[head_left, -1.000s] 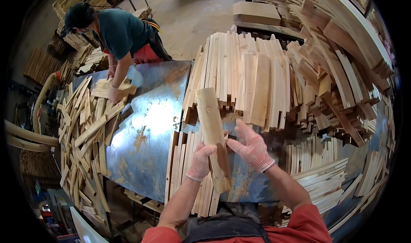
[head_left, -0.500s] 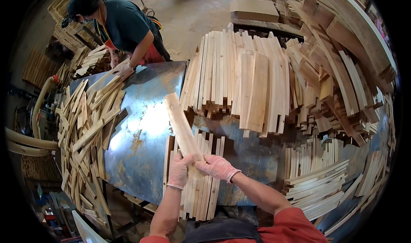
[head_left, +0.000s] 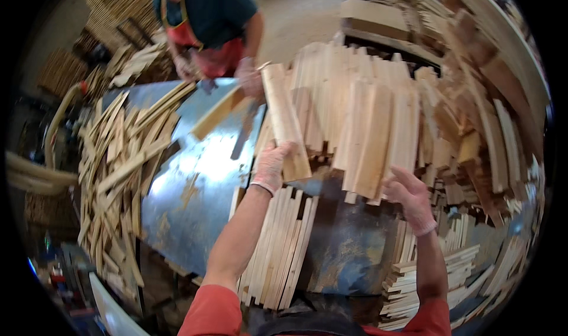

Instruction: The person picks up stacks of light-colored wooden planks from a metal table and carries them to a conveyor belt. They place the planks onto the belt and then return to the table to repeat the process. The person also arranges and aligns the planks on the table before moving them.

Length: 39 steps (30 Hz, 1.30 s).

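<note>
Left hand (head_left: pixel 272 165) grips the lower end of a pale wooden slat (head_left: pixel 285 123), held tilted above the blue counter (head_left: pixel 195 188). Right hand (head_left: pixel 409 197) is open, fingers spread, at the near edge of the large heap of slats (head_left: pixel 367 117). A flat stack of slats (head_left: pixel 283 247) lies below the left forearm. A second person (head_left: pixel 216 25) works at the counter's far side beside a loose pile of strips (head_left: pixel 121 158).
</note>
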Available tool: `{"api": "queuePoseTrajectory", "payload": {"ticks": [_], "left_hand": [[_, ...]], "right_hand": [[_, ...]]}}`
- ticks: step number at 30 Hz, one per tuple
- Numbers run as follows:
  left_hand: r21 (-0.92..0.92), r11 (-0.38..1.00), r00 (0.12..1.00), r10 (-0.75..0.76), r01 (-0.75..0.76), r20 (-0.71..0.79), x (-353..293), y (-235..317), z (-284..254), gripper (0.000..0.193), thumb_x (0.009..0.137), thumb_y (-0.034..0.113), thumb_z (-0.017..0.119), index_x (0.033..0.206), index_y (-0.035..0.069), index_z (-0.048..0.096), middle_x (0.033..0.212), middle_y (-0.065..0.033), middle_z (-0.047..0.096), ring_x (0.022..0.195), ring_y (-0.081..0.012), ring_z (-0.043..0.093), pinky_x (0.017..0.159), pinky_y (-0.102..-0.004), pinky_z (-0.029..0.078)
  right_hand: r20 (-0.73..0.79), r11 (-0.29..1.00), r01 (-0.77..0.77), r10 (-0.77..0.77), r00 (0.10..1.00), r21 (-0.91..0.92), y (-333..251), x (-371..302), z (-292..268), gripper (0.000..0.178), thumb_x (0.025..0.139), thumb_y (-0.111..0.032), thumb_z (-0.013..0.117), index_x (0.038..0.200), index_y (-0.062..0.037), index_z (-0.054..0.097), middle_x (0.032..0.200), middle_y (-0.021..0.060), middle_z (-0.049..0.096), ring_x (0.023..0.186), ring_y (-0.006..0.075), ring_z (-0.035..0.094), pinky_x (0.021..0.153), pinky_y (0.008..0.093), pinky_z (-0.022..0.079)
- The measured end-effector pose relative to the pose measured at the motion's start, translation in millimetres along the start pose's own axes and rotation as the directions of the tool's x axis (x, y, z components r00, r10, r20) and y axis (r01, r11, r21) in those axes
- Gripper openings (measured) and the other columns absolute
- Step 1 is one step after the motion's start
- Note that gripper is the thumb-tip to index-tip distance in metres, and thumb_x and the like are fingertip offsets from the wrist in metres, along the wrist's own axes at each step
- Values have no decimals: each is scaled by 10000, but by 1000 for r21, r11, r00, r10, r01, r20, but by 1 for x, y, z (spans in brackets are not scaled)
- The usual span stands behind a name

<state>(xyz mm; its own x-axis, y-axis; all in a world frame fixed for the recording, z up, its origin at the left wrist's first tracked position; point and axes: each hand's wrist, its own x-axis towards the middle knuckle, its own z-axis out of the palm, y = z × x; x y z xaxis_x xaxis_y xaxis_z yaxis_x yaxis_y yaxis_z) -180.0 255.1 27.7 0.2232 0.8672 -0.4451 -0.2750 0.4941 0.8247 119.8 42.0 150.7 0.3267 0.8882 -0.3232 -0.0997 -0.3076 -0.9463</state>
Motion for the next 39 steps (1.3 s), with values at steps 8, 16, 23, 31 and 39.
{"api": "queuePoseTrajectory", "payload": {"ticks": [8,16,23,31,39], "left_hand": [[185,981,987,-33,62,-158,-96,0,-126,517,972,216,755,1424,3,621,1230,-86,709,1084,-189,690,938,-358,580],[96,988,919,-74,120,-386,-46,-2,-239,280,1025,148,689,1282,38,673,1045,-74,734,884,-229,734,793,-415,628],[34,996,984,-79,85,-162,-1,22,-127,381,1035,141,674,1384,21,578,1176,-113,713,997,-285,747,863,-481,654],[100,994,999,-41,43,-30,91,12,32,442,1034,316,723,1330,-2,647,1143,-137,734,1006,-242,730,834,-420,639],[999,17,998,37,-46,46,65,18,83,676,1013,666,602,1122,11,732,1121,-169,803,1077,-360,751,982,-546,546]], "right_hand": [[-102,995,67,-58,993,79,95,-11,-65,587,1039,-169,730,1555,28,531,1191,95,743,1007,177,698,867,324,568],[-399,951,258,-305,865,-168,110,62,-98,617,1064,-76,651,1628,12,419,1506,226,581,1391,301,575,1183,391,448],[-468,944,146,-277,839,-296,126,114,-113,661,1007,-97,710,1606,8,453,1390,210,662,1243,269,652,1098,369,495],[-488,964,83,-201,849,-252,106,137,-98,607,1021,-211,725,1542,27,526,1369,159,706,1239,237,670,1107,333,490],[-451,930,53,-226,864,-365,172,154,-137,646,1030,-343,702,1521,46,546,1521,237,614,1406,337,595,1194,401,445]]}}
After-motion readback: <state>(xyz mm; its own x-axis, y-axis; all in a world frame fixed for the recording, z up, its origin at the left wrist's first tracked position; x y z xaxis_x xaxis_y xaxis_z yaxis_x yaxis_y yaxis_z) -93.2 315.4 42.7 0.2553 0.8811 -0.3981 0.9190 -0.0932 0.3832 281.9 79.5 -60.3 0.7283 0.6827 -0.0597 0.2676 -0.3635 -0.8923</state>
